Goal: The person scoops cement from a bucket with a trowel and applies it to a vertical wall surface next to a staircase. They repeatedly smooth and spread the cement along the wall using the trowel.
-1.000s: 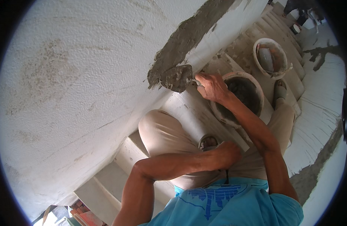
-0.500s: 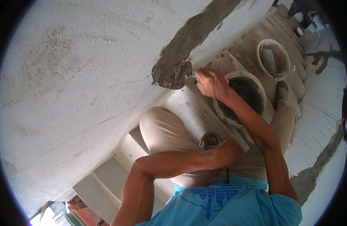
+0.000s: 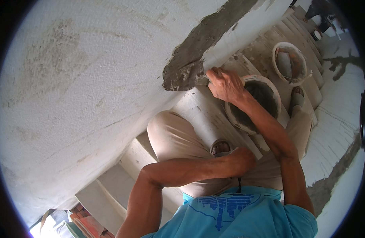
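Note:
My right hand (image 3: 227, 86) is closed round the handle of a trowel (image 3: 195, 75). The trowel's mortar-smeared blade lies against the lower end of a band of wet grey mortar (image 3: 206, 33) on the white wall. Close under my right wrist stands a bucket (image 3: 266, 81) with dark grey mortar inside, partly covered by my forearm. My left hand (image 3: 243, 162) is curled into a fist over my lap, beside my sandalled foot; its fingertips are turned away, so whatever they may hold is hidden.
Concrete stairs (image 3: 206, 115) run diagonally beneath me, alongside the rough white wall (image 3: 91, 79). A second bucket (image 3: 274, 59) with reddish and grey contents stands farther up, near my other foot. Bricks (image 3: 81, 214) and other items show at lower left. Another mortar strip (image 3: 329, 190) marks the right-hand wall.
The trowel blade has shifted slightly right and up along the mortar band, its face now pressed flatter into it. My left hand stays in place.

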Demonstrator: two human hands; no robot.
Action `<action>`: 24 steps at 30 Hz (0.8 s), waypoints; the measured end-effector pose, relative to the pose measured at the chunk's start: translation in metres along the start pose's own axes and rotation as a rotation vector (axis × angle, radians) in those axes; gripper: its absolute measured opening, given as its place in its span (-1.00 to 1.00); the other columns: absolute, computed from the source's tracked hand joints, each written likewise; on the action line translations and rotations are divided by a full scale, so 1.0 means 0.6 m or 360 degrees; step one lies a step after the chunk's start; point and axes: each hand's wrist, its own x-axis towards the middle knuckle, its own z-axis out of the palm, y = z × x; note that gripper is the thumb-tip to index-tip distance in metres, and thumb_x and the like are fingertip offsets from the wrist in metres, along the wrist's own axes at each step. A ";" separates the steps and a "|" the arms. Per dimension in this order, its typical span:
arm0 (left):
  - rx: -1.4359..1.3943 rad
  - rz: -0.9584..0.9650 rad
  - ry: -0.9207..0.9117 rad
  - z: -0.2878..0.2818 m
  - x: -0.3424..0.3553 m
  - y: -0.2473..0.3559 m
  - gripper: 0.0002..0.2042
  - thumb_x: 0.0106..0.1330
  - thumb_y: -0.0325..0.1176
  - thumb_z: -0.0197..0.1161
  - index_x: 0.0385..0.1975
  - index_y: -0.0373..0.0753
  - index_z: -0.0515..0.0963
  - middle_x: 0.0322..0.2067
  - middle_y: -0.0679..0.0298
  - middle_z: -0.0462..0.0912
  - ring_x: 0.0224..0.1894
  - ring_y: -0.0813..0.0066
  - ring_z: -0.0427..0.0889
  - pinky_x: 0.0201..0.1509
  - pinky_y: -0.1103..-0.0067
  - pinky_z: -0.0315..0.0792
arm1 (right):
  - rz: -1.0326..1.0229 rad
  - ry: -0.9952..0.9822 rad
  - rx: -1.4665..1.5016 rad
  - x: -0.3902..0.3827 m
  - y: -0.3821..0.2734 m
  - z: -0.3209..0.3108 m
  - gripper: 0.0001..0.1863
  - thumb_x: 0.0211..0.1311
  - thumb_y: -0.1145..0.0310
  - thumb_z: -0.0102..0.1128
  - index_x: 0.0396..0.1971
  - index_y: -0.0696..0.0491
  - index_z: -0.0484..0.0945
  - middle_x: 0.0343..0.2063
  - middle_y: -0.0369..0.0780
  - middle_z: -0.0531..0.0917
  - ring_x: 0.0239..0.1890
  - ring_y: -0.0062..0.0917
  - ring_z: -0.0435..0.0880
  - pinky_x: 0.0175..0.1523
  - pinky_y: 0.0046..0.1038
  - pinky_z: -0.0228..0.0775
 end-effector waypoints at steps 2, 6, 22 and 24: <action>0.0002 0.0006 0.0030 0.002 0.001 0.000 -0.88 -0.06 -0.49 0.38 -0.47 -0.24 0.70 -0.38 0.12 0.74 -0.20 0.19 0.74 -0.22 0.36 0.63 | 0.0041 -0.0152 -0.0105 -0.022 0.004 0.000 -0.81 -0.11 0.57 0.21 -0.45 0.12 0.41 -0.51 -0.17 0.56 -0.48 -0.25 0.62 -0.45 -0.27 0.47; 0.0006 0.0026 0.0083 0.012 -0.001 -0.002 -0.89 -0.06 -0.48 0.38 -0.48 -0.23 0.71 -0.38 0.12 0.74 -0.21 0.19 0.75 -0.21 0.37 0.63 | -0.0098 0.0054 -0.0063 -0.021 0.001 -0.004 -0.86 -0.11 0.56 0.20 -0.49 0.13 0.45 -0.61 -0.18 0.53 -0.57 -0.30 0.63 -0.50 -0.30 0.53; 0.0028 -0.0025 -0.0099 0.004 0.002 0.001 -0.83 0.00 -0.48 0.37 -0.36 -0.19 0.73 -0.26 0.15 0.74 -0.11 0.20 0.73 -0.12 0.36 0.63 | -0.0132 -0.0042 -0.0142 -0.023 0.023 -0.017 -0.91 0.01 0.54 0.14 -0.43 0.12 0.47 -0.55 -0.14 0.59 -0.48 -0.28 0.68 -0.43 -0.27 0.60; 0.0044 -0.0013 -0.0127 0.002 0.003 0.001 -0.83 0.01 -0.48 0.36 -0.36 -0.19 0.73 -0.26 0.14 0.74 -0.11 0.20 0.73 -0.12 0.35 0.63 | -0.0186 0.0040 -0.0077 -0.012 0.014 -0.018 -0.92 0.02 0.53 0.13 -0.43 0.12 0.47 -0.55 -0.14 0.58 -0.46 -0.29 0.68 -0.44 -0.27 0.59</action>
